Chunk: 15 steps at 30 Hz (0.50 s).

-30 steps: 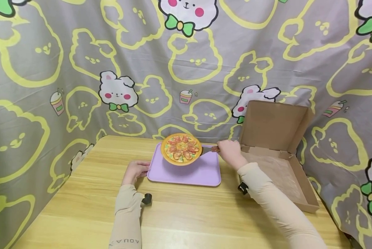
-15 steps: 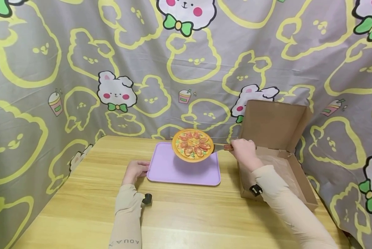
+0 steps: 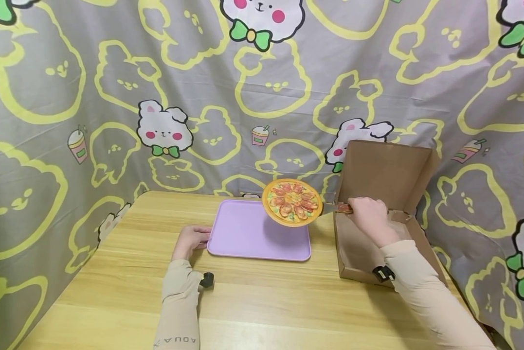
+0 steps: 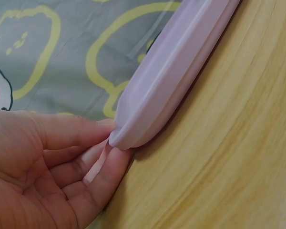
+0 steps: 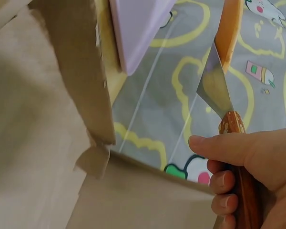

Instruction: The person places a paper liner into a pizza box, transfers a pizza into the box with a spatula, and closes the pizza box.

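Observation:
My right hand grips the wooden handle of a pizza server, whose flat metal blade reaches under a small round pizza. The pizza has an orange rim with red and green toppings. Held up in the air, it overlaps the far right part of a lilac tray in the head view and throws a shadow there. At the tray's left side, my left hand pinches the corner. Thumb and fingers meet at the tray's rim in the left wrist view.
An open cardboard pizza box stands at the right, lid raised at the back, paper lining its base. My right forearm crosses over it. A printed grey curtain hangs behind the wooden table.
My right hand has moved right with the server and pizza, from over the tray's middle to its right end, so the hand is now over the box. The left hand stays put.

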Each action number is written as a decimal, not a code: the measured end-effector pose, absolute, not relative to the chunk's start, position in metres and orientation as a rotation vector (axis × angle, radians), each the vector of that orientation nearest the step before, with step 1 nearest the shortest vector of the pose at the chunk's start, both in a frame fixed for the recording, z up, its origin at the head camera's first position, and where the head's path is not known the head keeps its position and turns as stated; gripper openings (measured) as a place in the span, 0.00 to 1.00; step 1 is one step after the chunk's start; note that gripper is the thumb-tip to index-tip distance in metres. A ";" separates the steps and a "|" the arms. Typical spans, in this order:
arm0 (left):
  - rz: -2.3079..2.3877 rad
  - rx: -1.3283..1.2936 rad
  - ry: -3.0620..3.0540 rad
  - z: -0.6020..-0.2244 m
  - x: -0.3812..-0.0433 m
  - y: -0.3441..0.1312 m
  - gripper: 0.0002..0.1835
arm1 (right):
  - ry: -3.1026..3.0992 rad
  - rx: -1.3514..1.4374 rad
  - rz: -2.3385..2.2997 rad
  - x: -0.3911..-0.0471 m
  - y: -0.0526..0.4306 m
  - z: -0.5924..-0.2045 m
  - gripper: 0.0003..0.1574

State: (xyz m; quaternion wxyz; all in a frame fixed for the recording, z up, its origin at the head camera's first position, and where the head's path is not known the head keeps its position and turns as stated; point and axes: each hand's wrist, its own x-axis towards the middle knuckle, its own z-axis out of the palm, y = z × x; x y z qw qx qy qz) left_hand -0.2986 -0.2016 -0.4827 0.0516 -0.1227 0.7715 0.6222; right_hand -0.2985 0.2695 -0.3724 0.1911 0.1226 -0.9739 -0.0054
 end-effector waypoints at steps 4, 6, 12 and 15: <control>1.885 -0.368 2.350 -0.482 -0.298 -0.202 0.17 | -2.721 0.335 -0.008 -0.291 0.284 -0.369 0.12; 1.881 -0.369 2.347 -0.483 -0.298 -0.203 0.17 | -2.714 0.328 -0.002 -0.287 0.292 -0.369 0.12; 1.882 -0.363 2.339 -0.485 -0.299 -0.203 0.18 | -2.712 0.298 -0.003 -0.275 0.314 -0.366 0.10; 1.888 -0.375 2.329 -0.487 -0.300 -0.203 0.18 | -2.717 0.273 -0.007 -0.269 0.325 -0.366 0.10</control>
